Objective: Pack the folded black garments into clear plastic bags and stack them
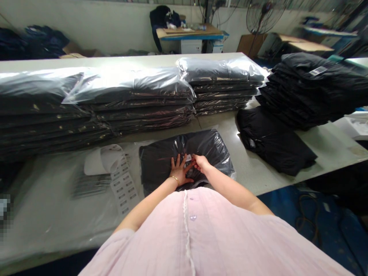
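A folded black garment in a clear plastic bag (158, 159) lies flat on the table in front of me. My left hand (180, 171) rests on it with the fingers spread. Beside it, my right hand (200, 162) has its fingers pinched together at a small white label (188, 158) on the bag; whether the fingertips grip the label is too small to tell. To the left of the bag, a curled strip of white barcode stickers (124, 186) lies on clear plastic sheets (57, 207).
Stacks of bagged black garments (138, 99) line the table's back left and middle. A tall pile of unbagged black garments (310, 90) stands at the right, with a folded black garment (273, 142) before it. The table's front edge (276, 188) runs close to my body.
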Tool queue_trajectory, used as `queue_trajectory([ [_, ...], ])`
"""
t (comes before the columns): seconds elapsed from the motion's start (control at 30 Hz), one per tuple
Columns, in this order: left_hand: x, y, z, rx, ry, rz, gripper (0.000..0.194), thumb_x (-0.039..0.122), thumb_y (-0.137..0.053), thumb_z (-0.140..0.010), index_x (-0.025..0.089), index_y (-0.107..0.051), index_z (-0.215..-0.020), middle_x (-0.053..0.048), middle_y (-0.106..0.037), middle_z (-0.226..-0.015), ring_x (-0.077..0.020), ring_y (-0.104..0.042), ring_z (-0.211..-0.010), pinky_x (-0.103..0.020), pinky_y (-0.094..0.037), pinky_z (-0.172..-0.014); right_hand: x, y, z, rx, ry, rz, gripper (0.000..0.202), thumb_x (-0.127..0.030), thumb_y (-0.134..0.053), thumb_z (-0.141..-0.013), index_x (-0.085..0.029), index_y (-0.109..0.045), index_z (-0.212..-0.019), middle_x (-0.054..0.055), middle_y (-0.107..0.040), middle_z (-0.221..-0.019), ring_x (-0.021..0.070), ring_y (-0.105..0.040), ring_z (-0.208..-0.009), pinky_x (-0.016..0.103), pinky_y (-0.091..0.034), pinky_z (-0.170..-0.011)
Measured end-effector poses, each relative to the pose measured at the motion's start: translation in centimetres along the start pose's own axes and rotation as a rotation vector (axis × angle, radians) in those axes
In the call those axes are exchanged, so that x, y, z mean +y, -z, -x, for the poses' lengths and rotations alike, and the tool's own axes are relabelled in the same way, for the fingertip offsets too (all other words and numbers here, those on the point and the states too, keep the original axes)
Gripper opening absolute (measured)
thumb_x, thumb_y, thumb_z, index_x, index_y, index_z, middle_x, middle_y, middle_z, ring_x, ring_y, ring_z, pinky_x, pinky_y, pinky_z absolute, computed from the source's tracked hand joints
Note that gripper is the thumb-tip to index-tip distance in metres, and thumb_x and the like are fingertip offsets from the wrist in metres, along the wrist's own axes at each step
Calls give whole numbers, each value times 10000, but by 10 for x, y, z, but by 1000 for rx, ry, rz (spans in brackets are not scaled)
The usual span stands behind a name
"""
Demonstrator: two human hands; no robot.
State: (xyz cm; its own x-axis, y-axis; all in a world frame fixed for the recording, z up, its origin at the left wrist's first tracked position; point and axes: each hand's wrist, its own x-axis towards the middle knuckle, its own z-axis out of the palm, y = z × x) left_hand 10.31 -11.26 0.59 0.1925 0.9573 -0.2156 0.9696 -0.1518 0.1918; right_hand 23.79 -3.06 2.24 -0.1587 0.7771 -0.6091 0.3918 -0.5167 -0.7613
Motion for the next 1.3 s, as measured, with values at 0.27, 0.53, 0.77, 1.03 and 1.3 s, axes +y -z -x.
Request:
queue_trajectory([
  [0.27,-1,-2,-1,-6,6,-1,960,704,-726,-565,340,-462,-1412,-64,-11,-1631,-445,110,-1446,-672,161,-1072,6,14,25,37,862,891,427,-328,-480,-940,-221,-545,-1348,92,-586,-1342,261,-411,-1344,414,-307,-1103],
  [0.53,-4,-1,10,45,-19,41,987,713,-660,-628,302,-360,-1474,-64,-140,-1619,-372,31,-1474,-625,114,-1123,37,26,5,-97,985,1013,553,-415,-403,-979,-231,-336,-1496,45,-377,-1524,229,-202,-1460,443,-160,-1180],
  [0.77,-2,2,14,28,50,23,1060,747,-583,-671,244,-219,-1530,-90,-174,-1607,-327,-47,-1482,-620,173,-1106,41,29,9,-131,997,1110,595,-444,-445,-955,-235,-326,-1500,50,-332,-1547,245,-144,-1473,479,-59,-1188],
  [1.03,-12,9,44,174,160,7,997,752,-503,-741,213,-227,-1532,-110,-93,-1619,-301,-10,-1488,-538,72,-1172,38,77,7,82,846,1055,563,-497,-362,-973,-259,-367,-1483,55,-229,-1587,245,-87,-1481,478,-26,-1181],
  [1.3,-24,-5,66,108,271,-13,994,750,-554,-703,296,-233,-1527,-83,-76,-1624,-333,-8,-1484,-577,45,-1155,86,146,-14,275,487,1028,666,-629,-331,-938,-355,-185,-1527,22,-30,-1625,289,-4,-1483,533,-45,-1166],
])
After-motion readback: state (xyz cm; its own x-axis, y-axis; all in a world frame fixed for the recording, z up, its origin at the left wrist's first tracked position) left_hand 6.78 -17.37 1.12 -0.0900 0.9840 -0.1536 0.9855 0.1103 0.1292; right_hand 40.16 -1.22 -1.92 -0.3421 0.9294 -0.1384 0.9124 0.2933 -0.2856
